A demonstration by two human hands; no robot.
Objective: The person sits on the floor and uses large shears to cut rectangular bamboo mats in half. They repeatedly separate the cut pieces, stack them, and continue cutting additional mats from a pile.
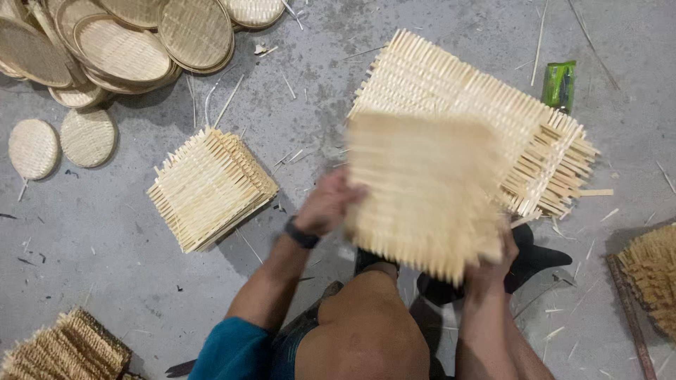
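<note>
Woven mat (422,190) gripped by both hands; blurred

Teal short sleeve (229,348) on the left arm, dark wristband (301,234) at the left wrist, bare knee

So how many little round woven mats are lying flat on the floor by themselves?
2: two small round mats lie side by side at the far left, one beside the other. The big heap of round trays above may hide more.
</note>
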